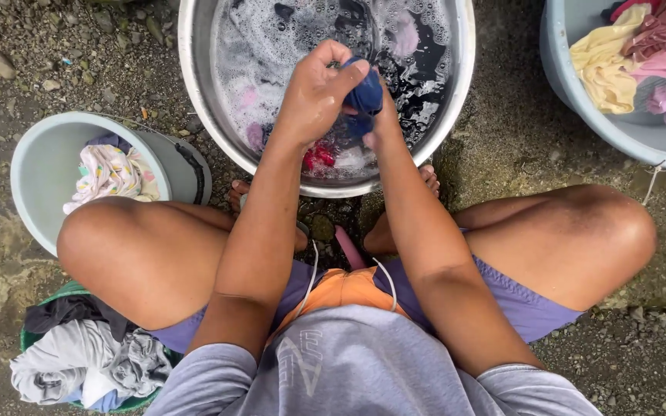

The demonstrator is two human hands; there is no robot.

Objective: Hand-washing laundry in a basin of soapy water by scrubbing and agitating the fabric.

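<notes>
My left hand [316, 92] grips a wet dark blue cloth [365, 98] above a metal basin [194, 85] filled with soapy, foamy water. My right hand [379, 123] is mostly hidden behind the cloth and the left hand; it clutches the lower part of the same cloth. Both hands are bunched together over the near side of the basin. In the water below them float a red garment [319, 156] and a pale pink piece [406, 35]. I am squatting, knees spread either side of the basin.
A pale bucket [40, 154] with a patterned cloth stands at the left. A green basket [28, 339] of grey and white clothes sits at lower left. A blue-grey tub [580, 100] of yellow and pink garments is at upper right. Gravel ground lies around.
</notes>
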